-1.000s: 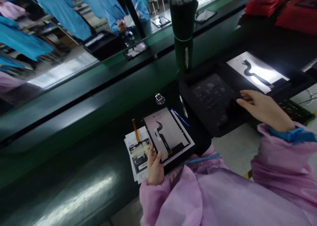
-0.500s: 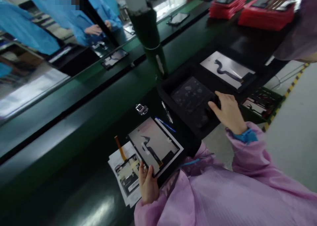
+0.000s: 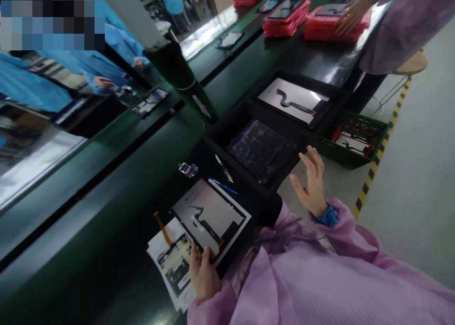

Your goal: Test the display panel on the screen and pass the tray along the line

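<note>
While the left hand (image 3: 202,273) grips the near corner of the display panel (image 3: 209,216) lying flat on the counter (image 3: 106,173), the right hand (image 3: 312,182) hovers open and empty; thin, stiff and probably fragile, the panel is best held by its edges.

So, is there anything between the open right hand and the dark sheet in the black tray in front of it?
Nothing visible does. The right hand hovers open, apart from the dark speckled sheet lying in the black tray; only the tray's near rim lies between them.
</note>
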`<state>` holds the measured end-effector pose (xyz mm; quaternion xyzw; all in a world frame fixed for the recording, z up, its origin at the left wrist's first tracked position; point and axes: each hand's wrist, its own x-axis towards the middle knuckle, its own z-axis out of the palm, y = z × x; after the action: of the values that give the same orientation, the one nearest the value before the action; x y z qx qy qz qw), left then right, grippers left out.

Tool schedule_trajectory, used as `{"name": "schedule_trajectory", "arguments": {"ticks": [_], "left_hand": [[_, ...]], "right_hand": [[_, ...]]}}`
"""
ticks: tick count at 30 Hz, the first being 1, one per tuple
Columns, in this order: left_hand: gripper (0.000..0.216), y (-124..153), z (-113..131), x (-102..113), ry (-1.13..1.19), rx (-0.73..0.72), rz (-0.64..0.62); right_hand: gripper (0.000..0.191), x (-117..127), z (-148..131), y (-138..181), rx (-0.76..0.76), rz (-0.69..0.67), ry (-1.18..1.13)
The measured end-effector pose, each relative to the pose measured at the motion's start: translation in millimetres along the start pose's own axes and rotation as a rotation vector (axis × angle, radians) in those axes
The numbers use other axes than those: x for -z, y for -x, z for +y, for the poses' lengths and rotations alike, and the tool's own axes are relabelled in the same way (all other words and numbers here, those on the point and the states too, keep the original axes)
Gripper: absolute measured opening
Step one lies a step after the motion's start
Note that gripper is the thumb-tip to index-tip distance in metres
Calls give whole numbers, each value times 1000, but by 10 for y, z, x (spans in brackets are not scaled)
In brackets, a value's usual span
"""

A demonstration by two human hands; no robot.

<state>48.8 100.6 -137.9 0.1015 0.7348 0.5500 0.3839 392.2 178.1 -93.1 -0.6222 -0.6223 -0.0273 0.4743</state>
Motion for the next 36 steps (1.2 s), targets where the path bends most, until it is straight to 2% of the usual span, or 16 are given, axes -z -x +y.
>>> {"name": "schedule_trajectory", "arguments": {"ticks": [3,5,8,11,13,15,18,20,23,26,29,33,34,36], "left_hand": [[49,51,10,-13,-64,-94,12],[51,111,26,-22,-59,-104,-14],[56,214,54,-48,-73,-118,-34],[60,285,73,-78,-68,-154,-26],[65,295,62,-80,-51,-187,-44],[69,274,23,-63,-43,-227,-64],[69,211,-78,-19,-56,-275,-82],[68,180,-142,3,-68,-298,-103],[66,179,-184,8,-67,-325,-127],[64,200,-179,-3,-61,-319,-132],[66,196,-185,-3,-41,-308,-130],[64,175,-223,24,2,-318,-123],[61,174,-230,31,6,-326,-124],[57,177,-232,39,9,-348,-129]], "right_hand": [[51,4,-72,73,14,69,-35],[45,-10,-61,118,-64,118,-105],[48,-87,128,195,-447,165,-364],[51,-191,477,284,-829,177,-517],[44,-237,700,356,-979,137,-529],[35,-257,836,444,-1111,34,-560],[33,-276,809,585,-1198,-184,-604],[30,-307,657,653,-1177,-344,-623],[20,-376,331,673,-1045,-648,-630],[17,-402,-23,605,-819,-990,-587],[21,-324,-376,502,-571,-1255,-531],[19,-114,-821,285,-278,-1467,-554],[19,-69,-915,211,-183,-1481,-575],[19,-23,-1062,61,-60,-1418,-628]]}}
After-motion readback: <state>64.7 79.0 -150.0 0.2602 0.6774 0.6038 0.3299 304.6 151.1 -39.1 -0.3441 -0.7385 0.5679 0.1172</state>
